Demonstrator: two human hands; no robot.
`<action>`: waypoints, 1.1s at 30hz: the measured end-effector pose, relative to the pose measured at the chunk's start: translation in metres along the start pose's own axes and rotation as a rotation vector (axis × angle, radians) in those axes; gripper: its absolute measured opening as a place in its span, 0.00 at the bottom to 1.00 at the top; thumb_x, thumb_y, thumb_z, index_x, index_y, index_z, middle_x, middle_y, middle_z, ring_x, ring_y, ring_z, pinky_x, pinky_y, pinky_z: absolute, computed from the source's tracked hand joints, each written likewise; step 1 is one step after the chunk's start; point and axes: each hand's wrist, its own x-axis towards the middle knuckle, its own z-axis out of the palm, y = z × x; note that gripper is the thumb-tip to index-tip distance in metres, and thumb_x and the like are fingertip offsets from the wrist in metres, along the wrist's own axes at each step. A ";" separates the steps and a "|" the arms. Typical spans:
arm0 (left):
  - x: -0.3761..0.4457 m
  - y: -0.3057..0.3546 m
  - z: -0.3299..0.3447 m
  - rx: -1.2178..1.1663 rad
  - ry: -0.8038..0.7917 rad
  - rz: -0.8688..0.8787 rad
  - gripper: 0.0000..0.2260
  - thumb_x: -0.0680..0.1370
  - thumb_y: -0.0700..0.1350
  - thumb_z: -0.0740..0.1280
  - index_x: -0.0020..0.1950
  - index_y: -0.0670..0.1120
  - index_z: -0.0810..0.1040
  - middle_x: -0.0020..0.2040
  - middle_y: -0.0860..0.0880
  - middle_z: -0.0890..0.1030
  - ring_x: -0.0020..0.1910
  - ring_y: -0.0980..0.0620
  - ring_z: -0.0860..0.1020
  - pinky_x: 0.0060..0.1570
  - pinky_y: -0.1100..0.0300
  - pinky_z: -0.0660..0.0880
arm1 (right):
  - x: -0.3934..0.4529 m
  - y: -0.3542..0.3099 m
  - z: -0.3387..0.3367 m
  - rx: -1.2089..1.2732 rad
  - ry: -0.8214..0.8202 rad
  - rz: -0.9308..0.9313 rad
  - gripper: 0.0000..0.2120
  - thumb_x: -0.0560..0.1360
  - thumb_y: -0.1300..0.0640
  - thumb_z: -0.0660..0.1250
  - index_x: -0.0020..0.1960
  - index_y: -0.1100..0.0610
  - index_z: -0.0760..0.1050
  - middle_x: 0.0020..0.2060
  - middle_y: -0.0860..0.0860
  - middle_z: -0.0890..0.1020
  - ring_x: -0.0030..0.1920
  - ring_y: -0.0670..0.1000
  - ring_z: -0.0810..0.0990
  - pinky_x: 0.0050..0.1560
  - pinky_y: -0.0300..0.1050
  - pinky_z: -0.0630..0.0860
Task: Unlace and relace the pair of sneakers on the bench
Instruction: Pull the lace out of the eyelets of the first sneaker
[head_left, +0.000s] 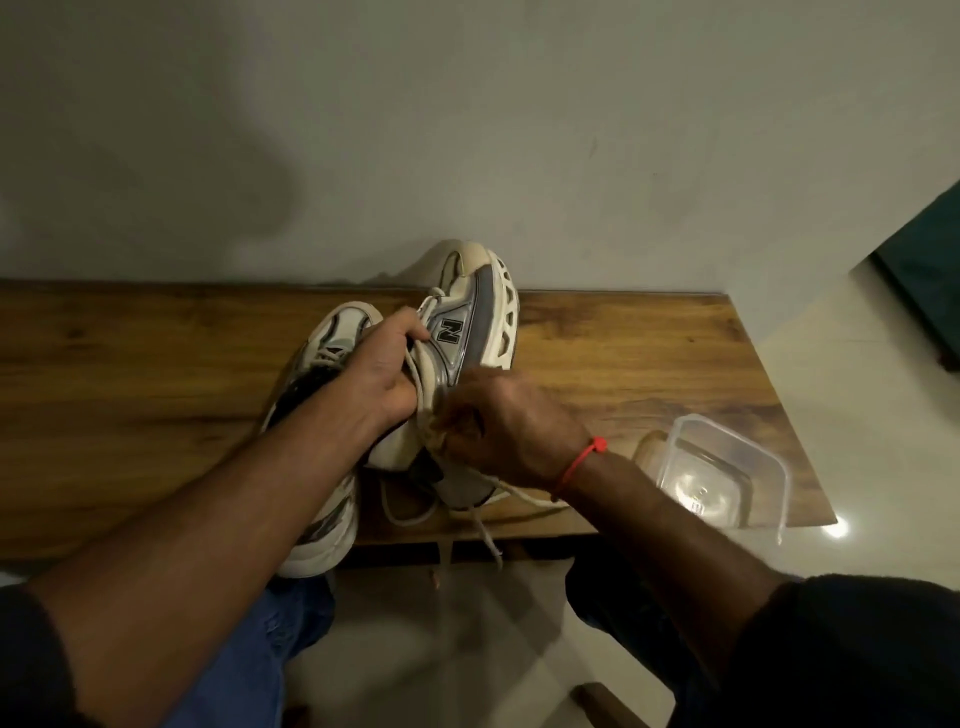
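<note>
Cream-and-grey mesh sneaker with a black N on the side (457, 332) is tipped up on its heel between my hands, chunky white sole turned right, toe pointing at the wall, long axis running away from me. My left hand (382, 371) is wrapped around the tongue side, steadying it. My right hand (493, 426) sits at the collar, fingers curled; looks like it pinches the off-white flat lace (488, 525), but the contact is blurred. Loose lace ends trail over the bench's near edge. Right hand is nearer the lace, so the pull is its job, I reckon.

Second matching sneaker (322, 415) lies just left, heel overhanging the near edge, still laced.

Brown wood-grain bench (156, 389) against a plain wall (467, 130). Clear plastic tub (722, 470) at the bench's near right corner. Pale tile floor (857, 415).
</note>
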 end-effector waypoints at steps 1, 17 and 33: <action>0.001 0.000 0.000 0.006 0.004 0.005 0.06 0.76 0.36 0.58 0.40 0.42 0.72 0.31 0.44 0.77 0.30 0.47 0.78 0.36 0.57 0.80 | -0.002 -0.003 0.003 -0.003 -0.080 -0.047 0.06 0.72 0.57 0.74 0.49 0.56 0.83 0.46 0.51 0.81 0.43 0.49 0.79 0.41 0.41 0.76; -0.021 -0.019 0.024 0.600 -0.201 0.737 0.22 0.77 0.31 0.64 0.57 0.59 0.80 0.49 0.54 0.85 0.48 0.58 0.83 0.50 0.64 0.78 | -0.006 0.047 -0.063 0.285 0.662 0.245 0.09 0.77 0.55 0.71 0.53 0.60 0.81 0.56 0.54 0.77 0.52 0.47 0.80 0.50 0.41 0.81; -0.018 -0.061 0.026 0.903 -0.231 0.933 0.23 0.79 0.35 0.63 0.74 0.46 0.74 0.44 0.44 0.84 0.34 0.45 0.80 0.33 0.49 0.80 | -0.006 0.060 -0.068 -0.155 0.714 0.188 0.04 0.76 0.63 0.71 0.50 0.61 0.81 0.47 0.55 0.81 0.43 0.49 0.79 0.43 0.35 0.77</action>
